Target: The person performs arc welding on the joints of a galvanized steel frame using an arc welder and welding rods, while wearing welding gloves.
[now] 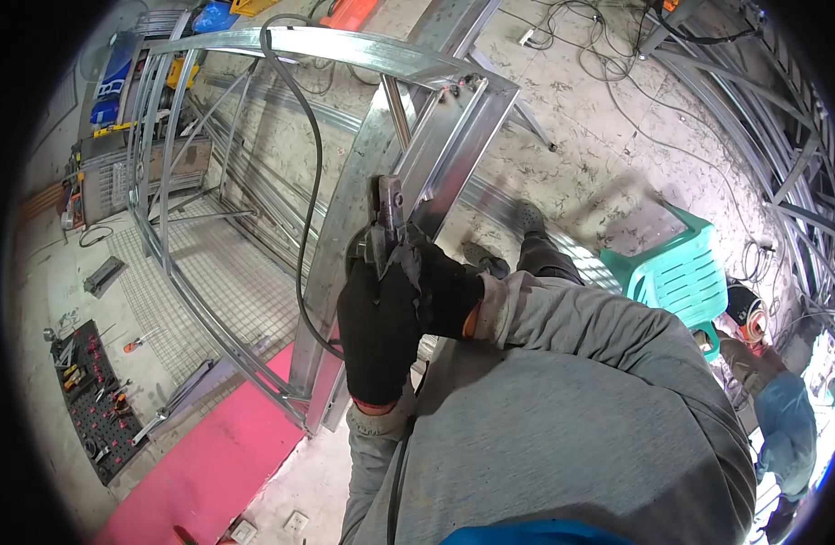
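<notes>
Both hands wear black gloves and are close together over a metal channel beam (345, 218) near the middle. My left hand (378, 331) is closed around a dark metal tool (390, 204), whose jaw end points up and away over the beam. My right hand (445, 286) touches the left one and is closed at the tool's near end; what its fingers grip is hidden. A black cable (318, 154) loops over the frame's top bar and runs down to the left hand. The beam joins a curved metal frame (345, 45).
Wire mesh (199, 263) and a black tool board (99, 400) lie at the left. A pink strip (208, 445) is at lower left. A green plastic stool (681, 272) stands right, near another person (785, 418). Metal profiles (799, 154) and cables fill the upper right.
</notes>
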